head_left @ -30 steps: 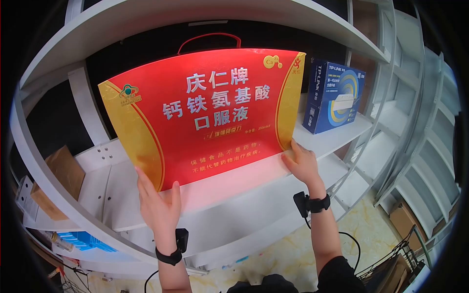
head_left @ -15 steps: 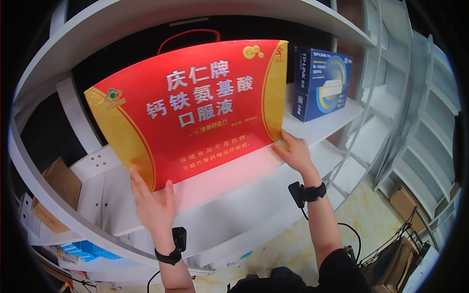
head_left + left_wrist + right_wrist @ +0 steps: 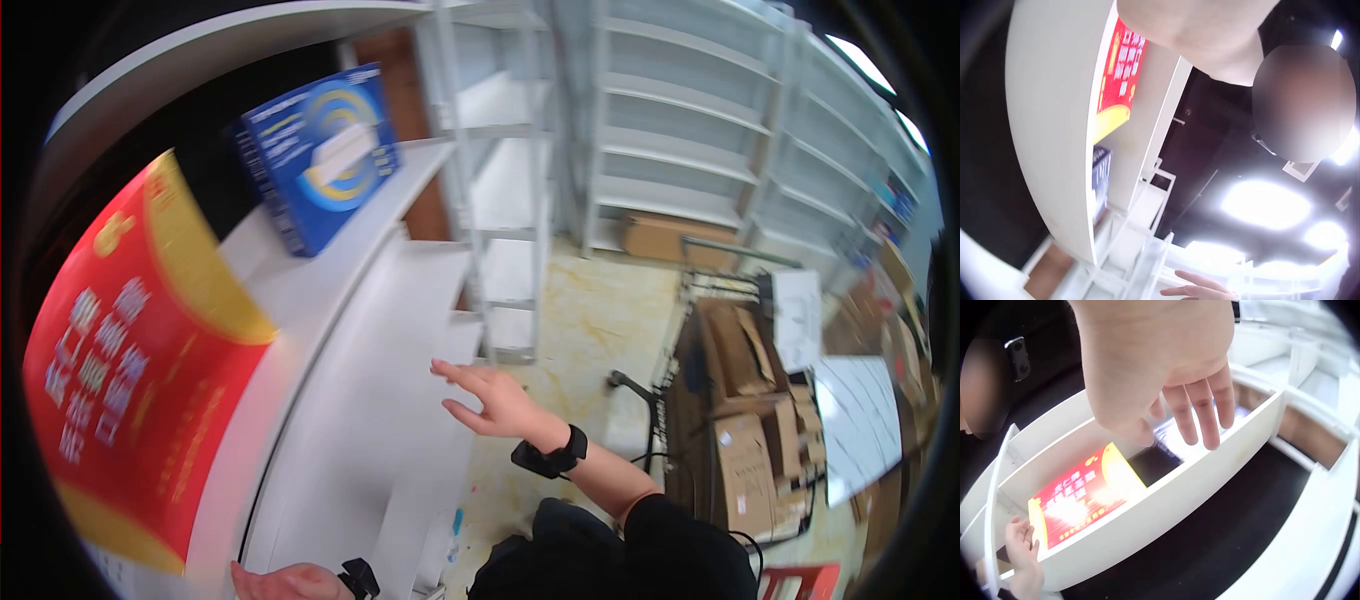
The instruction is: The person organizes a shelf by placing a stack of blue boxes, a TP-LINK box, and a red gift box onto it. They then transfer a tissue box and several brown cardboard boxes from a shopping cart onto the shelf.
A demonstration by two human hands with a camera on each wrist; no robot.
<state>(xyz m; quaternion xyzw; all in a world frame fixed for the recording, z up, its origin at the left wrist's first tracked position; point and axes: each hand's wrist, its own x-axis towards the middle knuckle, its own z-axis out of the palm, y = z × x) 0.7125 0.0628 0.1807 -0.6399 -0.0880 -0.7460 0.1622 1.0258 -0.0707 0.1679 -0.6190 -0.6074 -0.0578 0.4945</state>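
Note:
A large red gift box with gold side bands stands on the white shelf at the left of the head view, its left part cut off. My left hand is at the bottom of that view, fingers loose, below the box's lower edge. In the right wrist view the left hand appears close to the box's gold end. My right hand hangs in front of the lower shelf with fingers extended and nothing in them. Behind the red box, further along the shelf, sits a blue TP-LINK box.
To the right stands a wire cart loaded with cardboard boxes. White shelving racks line the far wall. A long brown carton lies at their base. Small scraps are on the floor beside the shelf.
Both hands have left the red gift box, which stays on the shelf. My right hand has moved away from its edge. The head view has swung right, bringing the cart and racks into view.

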